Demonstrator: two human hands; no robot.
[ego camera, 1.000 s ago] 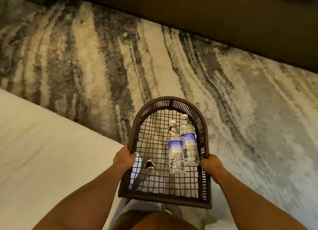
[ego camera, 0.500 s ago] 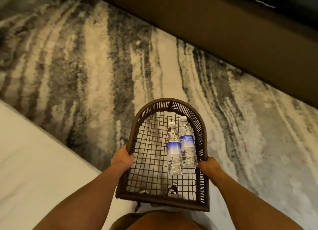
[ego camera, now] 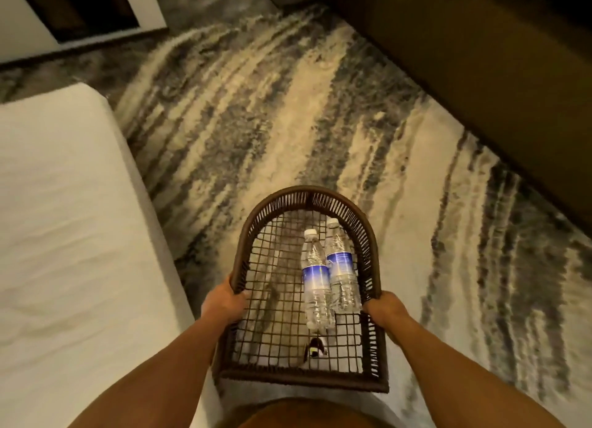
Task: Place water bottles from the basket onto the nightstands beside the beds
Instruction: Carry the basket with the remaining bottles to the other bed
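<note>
I carry a dark brown woven basket [ego camera: 307,194] with an open mesh floor in front of me, above the carpet. My left hand [ego camera: 224,302] grips its left rim and my right hand [ego camera: 386,309] grips its right rim. Two clear water bottles with blue labels lie side by side on the mesh, caps pointing away from me: the nearer one [ego camera: 315,277] on the left and the second [ego camera: 341,264] touching it on the right. No nightstand is in view.
A bed with a white sheet [ego camera: 64,235] fills the left side, its corner at the upper left. Grey and beige streaked carpet [ego camera: 256,123] runs ahead. Dark brown furniture [ego camera: 480,59] lines the right. A white wall and dark opening [ego camera: 80,7] lie far left.
The view has moved forward along the bed: its far corner and the wall beyond have come into sight. Both hands keep the same hold on the basket, and the bottles lie as before.
</note>
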